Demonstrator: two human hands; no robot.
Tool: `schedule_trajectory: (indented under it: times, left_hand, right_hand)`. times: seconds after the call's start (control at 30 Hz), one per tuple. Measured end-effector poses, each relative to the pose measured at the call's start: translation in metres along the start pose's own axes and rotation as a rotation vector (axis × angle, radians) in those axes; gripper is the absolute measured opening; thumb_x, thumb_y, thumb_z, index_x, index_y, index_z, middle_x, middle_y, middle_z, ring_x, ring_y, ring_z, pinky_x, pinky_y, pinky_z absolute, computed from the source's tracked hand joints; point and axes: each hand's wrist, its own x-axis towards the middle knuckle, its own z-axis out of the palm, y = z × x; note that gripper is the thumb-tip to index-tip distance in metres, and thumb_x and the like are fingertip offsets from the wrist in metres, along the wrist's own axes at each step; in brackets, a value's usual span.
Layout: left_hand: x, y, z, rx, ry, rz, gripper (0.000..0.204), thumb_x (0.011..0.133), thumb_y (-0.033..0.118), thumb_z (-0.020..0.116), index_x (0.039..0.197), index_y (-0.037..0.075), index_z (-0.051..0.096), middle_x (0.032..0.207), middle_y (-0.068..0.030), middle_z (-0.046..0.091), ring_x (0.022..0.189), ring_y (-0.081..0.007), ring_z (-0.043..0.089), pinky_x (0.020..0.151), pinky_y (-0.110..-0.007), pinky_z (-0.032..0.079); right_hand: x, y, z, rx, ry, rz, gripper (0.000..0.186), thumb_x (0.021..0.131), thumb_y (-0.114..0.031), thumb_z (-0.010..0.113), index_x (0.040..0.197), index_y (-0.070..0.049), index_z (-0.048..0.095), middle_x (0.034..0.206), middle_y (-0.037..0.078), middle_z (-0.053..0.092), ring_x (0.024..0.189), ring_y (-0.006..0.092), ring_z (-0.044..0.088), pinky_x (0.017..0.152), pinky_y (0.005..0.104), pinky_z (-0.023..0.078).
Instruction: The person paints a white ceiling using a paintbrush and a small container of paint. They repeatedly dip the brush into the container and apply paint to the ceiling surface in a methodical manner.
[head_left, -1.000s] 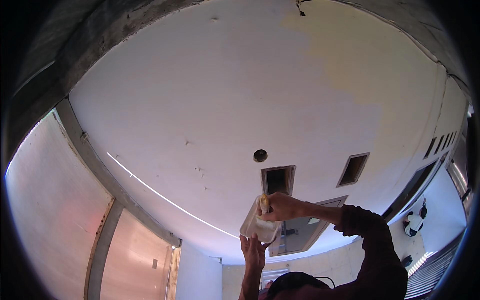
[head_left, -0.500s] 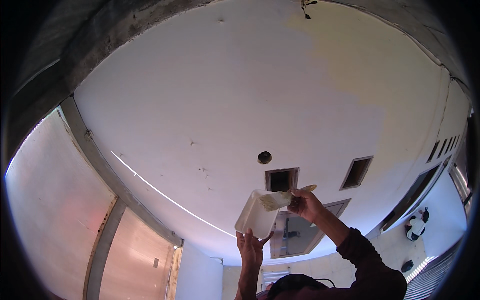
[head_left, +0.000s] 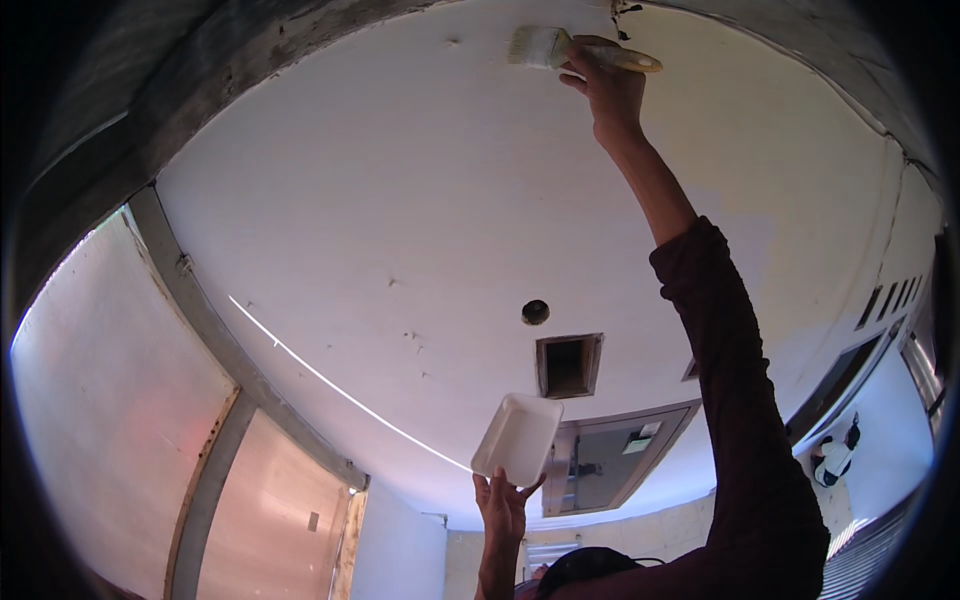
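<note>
As one whitish wall (head_left: 430, 200) fills most of the view, one framed pane (head_left: 606, 470) sits low on it. Just left, one white tray (head_left: 518, 440) is gripped at its lower edge by the left hand (head_left: 503, 508), fingers partly spread. The second, the right hand (head_left: 612, 90), raised high, closes around one paintbrush (head_left: 543, 48), bristles leftward; whether they touch the wall is unclear.

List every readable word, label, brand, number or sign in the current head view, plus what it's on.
None can be read.
Pale rectangle on the framed glass: possibly a label, too small to read.
Small grey rectangle on the orange-tinted panel: too small to tell if marked.
Brush in the right hand, white tray in the left hand: no lettering discernible.
</note>
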Motion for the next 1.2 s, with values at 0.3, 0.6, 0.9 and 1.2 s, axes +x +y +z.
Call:
schedule_trajectory:
  times: [0.3, 0.6, 0.9, 1.2]
  left_hand:
    - [-0.006, -0.002, -0.016, -0.017, 0.028, 0.023, 0.046, 0.107, 0.024, 0.052, 0.147, 0.013, 0.032, 0.147, -0.0168, 0.044, 0.130, -0.0349, 0.054, 0.095, -0.065, 0.057]
    - [-0.005, -0.006, -0.011, -0.002, 0.030, -0.009, 0.047, 0.107, 0.024, 0.052, 0.147, 0.013, 0.030, 0.148, -0.0166, 0.043, 0.131, -0.0359, 0.054, 0.096, -0.067, 0.056]
    - [-0.007, -0.009, -0.019, 0.016, 0.029, -0.021, 0.048, 0.106, 0.024, 0.054, 0.147, 0.013, 0.030, 0.148, -0.0171, 0.042, 0.131, -0.0374, 0.054, 0.096, -0.067, 0.056]
    - [-0.010, -0.010, -0.019, -0.004, 0.047, -0.013, 0.045, 0.107, 0.023, 0.053, 0.146, 0.013, 0.032, 0.147, -0.0176, 0.044, 0.130, -0.0369, 0.055, 0.095, -0.066, 0.057]
  right_hand:
    - [0.015, -0.018, -0.017, -0.903, 0.071, -0.683, 0.019, 0.091, -0.013, 0.072, 0.110, -0.010, 0.071, 0.102, 0.009, 0.070, 0.092, 0.0249, 0.071, 0.076, 0.0379, 0.059]
    - [-0.021, 0.027, 0.070, -1.171, -0.230, -0.774, 0.030, 0.082, -0.011, 0.078, 0.111, -0.014, 0.069, 0.108, 0.009, 0.065, 0.090, 0.0263, 0.070, 0.072, 0.0377, 0.061]
    - [0.071, 0.015, -0.003, -0.668, 0.211, -0.640, 0.027, 0.090, -0.016, 0.073, 0.073, 0.003, 0.065, 0.065, 0.014, 0.067, 0.063, 0.0127, 0.064, 0.056, 0.0346, 0.047]
    - [0.035, -0.004, 0.035, -1.197, 0.132, -0.861, 0.030, 0.078, -0.003, 0.075, 0.106, -0.009, 0.068, 0.098, 0.015, 0.062, 0.090, 0.0373, 0.066, 0.074, 0.0475, 0.058]
